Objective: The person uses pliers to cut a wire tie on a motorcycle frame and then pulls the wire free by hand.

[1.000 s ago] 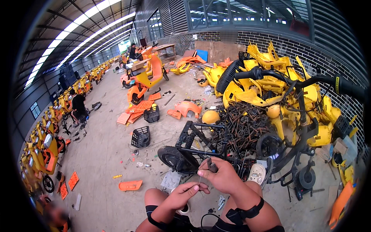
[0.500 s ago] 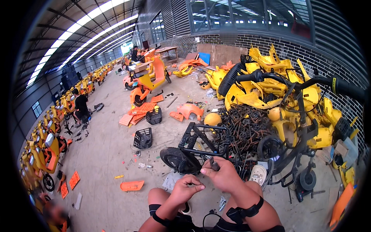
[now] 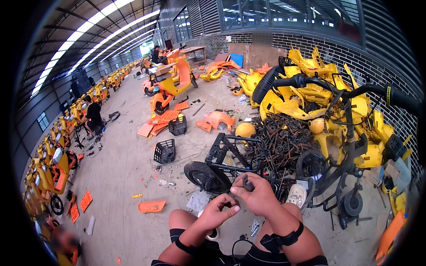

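Observation:
My right hand (image 3: 256,198) grips a small dark part (image 3: 247,182) in front of me, its fingers closed around it. My left hand (image 3: 218,210) meets it from below, thumb and fingers pinching at the same part. Both hands hover over my knees, just in front of a stripped black scooter frame (image 3: 230,157) with a small black wheel (image 3: 203,175), lying on the concrete floor. A black strap (image 3: 281,240) circles my right wrist.
A heap of dark metal parts (image 3: 284,137) and yellow scooter shells (image 3: 310,95) fills the right. Two black baskets (image 3: 165,151) and orange panels (image 3: 151,205) lie on the floor to the left. Rows of yellow scooters (image 3: 53,162) line the left wall, with a person (image 3: 93,115) crouched there.
Both hands stay together on the small part, with slight shifts of the fingers. The view has drifted a little as my head moved.

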Tool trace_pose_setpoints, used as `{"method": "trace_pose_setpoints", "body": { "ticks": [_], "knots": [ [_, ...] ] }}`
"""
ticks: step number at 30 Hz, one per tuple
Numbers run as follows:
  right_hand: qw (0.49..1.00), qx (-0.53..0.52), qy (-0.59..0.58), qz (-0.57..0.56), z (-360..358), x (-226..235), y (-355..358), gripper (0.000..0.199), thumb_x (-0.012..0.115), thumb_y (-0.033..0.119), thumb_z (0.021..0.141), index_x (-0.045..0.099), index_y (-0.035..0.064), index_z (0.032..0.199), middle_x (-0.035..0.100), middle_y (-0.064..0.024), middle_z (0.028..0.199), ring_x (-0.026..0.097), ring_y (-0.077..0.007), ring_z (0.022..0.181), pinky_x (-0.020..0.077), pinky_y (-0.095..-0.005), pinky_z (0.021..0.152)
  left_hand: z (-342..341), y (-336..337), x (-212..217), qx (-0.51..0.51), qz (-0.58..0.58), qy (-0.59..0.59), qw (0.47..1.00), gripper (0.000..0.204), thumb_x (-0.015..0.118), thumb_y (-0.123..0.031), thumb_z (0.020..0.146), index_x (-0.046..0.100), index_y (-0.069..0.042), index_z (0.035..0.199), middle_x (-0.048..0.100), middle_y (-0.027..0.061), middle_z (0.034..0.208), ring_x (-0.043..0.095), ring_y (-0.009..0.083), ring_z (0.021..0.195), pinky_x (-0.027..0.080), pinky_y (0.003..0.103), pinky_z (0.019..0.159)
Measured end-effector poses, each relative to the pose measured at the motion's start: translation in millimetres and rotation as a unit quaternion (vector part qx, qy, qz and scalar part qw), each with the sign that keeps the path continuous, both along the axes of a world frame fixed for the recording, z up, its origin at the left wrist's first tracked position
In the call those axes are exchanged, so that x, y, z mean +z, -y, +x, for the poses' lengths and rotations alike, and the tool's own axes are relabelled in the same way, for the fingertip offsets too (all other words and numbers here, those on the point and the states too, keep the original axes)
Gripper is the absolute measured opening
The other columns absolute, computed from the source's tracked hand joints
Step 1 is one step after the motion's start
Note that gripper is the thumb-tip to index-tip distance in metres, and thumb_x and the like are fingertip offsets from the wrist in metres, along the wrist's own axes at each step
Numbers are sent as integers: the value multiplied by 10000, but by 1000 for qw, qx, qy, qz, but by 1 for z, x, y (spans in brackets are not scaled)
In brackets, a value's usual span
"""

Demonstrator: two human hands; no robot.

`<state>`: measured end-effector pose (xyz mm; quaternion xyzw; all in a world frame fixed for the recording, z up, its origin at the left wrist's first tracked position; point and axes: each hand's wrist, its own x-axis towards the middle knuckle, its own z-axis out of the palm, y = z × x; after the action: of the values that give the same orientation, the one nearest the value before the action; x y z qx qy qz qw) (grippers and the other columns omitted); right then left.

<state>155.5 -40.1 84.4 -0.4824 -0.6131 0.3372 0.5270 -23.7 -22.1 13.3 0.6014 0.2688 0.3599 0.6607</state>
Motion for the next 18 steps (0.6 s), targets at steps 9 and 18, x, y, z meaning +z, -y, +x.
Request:
{"method": "trace_pose_setpoints", "body": {
  "ticks": [9, 18],
  "knots": [
    [1000, -3, -18, 19, 5, 4, 2, 52, 725, 4, 814, 685, -10, 843, 657, -88, 926, 624, -180, 874, 493, -315, 792, -8, 0, 24, -116, 43, -43, 991, 278, 484, -184, 1032, 631, 24, 1142, 648, 75, 1075, 578, 162, 1069, 424, 317, 981],
    [998, -13, -23, 55, -1, 3, 9, 69, 725, -3, 774, 690, -11, 833, 666, -94, 880, 638, -221, 819, 501, -325, 741, -12, -4, 17, -71, 195, -76, 975, 139, 597, -99, 950, 700, -21, 1001, 679, 79, 962, 618, 197, 973, 479, 324, 892]
  ]
}}
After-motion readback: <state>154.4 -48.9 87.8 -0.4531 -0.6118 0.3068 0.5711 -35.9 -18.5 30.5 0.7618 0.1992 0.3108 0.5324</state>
